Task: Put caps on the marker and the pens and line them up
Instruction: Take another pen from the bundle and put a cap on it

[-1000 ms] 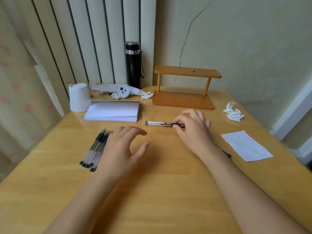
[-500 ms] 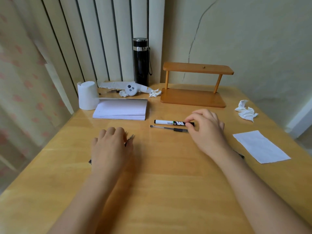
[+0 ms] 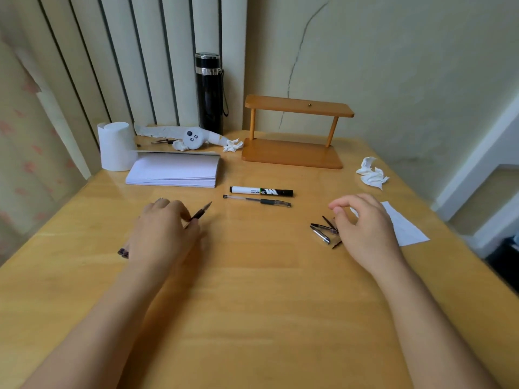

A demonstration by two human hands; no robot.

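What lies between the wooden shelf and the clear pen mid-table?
The marker, parallel to the clear pen just behind it; then bare table to the wooden shelf. Head view.

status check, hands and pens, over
Left hand grips uncapped pen. Right hand open beside loose caps. Marker and gel pen capped, lined up.

A pale wooden table [image 3: 252, 290] fills this corner, its varnish catching soft daylight along the far left side. Behind it hang vertical blinds [image 3: 126, 66], cream slats with dark gaps between them, and a pink-flowered curtain [image 3: 16, 164] falls beside them. The wall [image 3: 407, 80] is yellowish plaster with a long crack [image 3: 292, 71] running down it. White trim [image 3: 474, 164] slants along the right.
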